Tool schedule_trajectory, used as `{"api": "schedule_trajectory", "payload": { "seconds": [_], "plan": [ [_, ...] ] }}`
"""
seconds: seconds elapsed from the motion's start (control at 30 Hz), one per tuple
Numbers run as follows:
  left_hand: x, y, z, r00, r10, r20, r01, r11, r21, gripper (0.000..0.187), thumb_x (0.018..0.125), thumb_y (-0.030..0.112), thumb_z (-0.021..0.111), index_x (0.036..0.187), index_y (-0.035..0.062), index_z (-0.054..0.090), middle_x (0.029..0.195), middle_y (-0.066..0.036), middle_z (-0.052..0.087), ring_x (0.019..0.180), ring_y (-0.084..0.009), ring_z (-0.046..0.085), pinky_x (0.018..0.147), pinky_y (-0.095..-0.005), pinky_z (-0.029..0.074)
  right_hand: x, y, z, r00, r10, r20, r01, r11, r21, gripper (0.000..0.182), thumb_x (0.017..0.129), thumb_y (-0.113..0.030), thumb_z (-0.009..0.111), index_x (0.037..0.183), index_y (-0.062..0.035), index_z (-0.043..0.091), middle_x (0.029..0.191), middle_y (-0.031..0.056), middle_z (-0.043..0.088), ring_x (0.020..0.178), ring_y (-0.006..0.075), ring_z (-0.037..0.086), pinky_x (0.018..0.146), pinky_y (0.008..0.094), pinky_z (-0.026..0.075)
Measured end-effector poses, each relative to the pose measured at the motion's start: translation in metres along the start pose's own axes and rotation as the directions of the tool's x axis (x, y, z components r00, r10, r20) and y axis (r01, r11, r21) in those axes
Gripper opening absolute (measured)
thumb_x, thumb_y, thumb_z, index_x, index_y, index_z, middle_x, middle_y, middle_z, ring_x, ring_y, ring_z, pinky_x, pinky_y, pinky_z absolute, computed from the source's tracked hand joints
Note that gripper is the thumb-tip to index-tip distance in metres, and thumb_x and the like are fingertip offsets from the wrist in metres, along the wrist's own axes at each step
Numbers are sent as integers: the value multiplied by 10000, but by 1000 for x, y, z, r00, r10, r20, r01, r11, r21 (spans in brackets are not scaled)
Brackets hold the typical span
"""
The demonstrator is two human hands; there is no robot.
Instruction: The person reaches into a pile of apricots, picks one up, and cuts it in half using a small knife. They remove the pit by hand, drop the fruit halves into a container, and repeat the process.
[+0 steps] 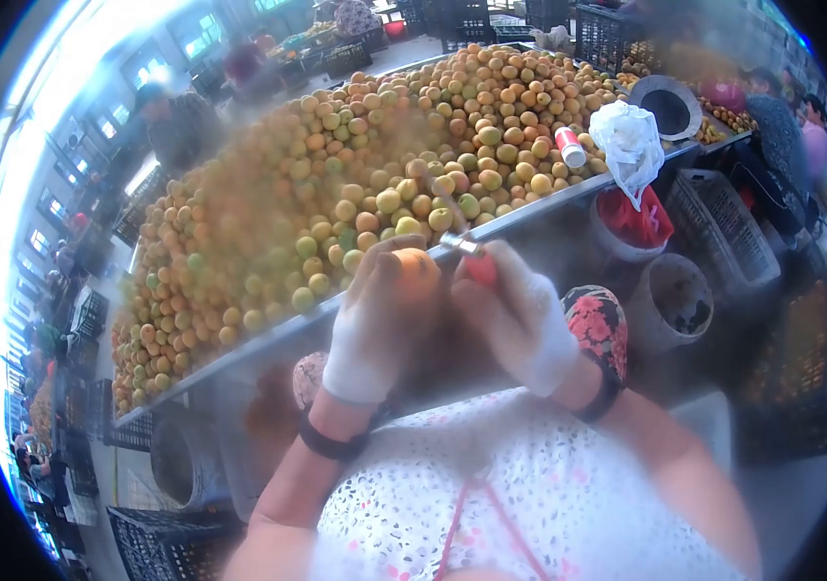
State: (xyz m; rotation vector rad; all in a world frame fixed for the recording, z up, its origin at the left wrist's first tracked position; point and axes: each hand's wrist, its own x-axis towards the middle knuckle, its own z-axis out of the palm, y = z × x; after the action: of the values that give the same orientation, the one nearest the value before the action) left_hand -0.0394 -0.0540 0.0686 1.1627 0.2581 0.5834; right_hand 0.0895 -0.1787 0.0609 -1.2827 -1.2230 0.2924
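Note:
My left hand (372, 315), in a white glove with bare fingertips, is closed around a round orange fruit (417, 273) in front of my apron. My right hand (520, 315), gloved the same way, grips a peeler (462, 243) with a red handle and a shiny metal head. The peeler's head points left, close above the fruit. Just beyond both hands lies a large heap of round yellow-orange fruit (389, 201) on a metal-edged table (273, 334). Part of the view is blurred by a smear.
On the table's right side are a red-and-white bottle (570, 147), a white plastic bag (628, 145) and a dark round basin (666, 107). Below stand a bucket with a red liner (616, 228), a dirty bucket (675, 298) and a crate (723, 228). Other people (176, 126) are around the hall.

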Motion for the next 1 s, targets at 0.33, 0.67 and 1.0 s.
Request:
{"api": "schedule_trajectory", "payload": {
  "seconds": [0.33, 0.67, 1.0],
  "plan": [
    [1, -12, 13, 990, -55, -127, 61, 997, 38, 308, 731, -86, 641, 1011, 31, 590, 1159, -114, 581, 908, -227, 610, 749, -295, 521, 7, 12, -5, 965, -239, -111, 219, 962, -165, 259, 867, -73, 688, 1095, -21, 576, 853, 203, 625, 763, 405, 651, 628, 393, 513],
    [13, -13, -16, 984, 81, -159, -108, 980, -170, 459, 980, 489, 554, 1177, 75, 578, 972, -24, 623, 784, -129, 593, 689, -283, 447, -14, 25, -7, 998, -35, 46, 40, 991, -129, 235, 858, -76, 672, 1066, -16, 579, 764, 209, 615, 697, 346, 653, 629, 375, 502],
    [7, -8, 2, 990, 141, 14, -138, 980, -144, 510, 928, 198, 596, 1372, 1, 444, 1204, -146, 543, 1041, -268, 568, 950, -399, 471, -13, 14, -4, 999, -34, 38, 34, 999, 3, 134, 980, -120, 567, 1042, -2, 563, 727, 182, 564, 649, 321, 596, 602, 375, 465]
  ]
}}
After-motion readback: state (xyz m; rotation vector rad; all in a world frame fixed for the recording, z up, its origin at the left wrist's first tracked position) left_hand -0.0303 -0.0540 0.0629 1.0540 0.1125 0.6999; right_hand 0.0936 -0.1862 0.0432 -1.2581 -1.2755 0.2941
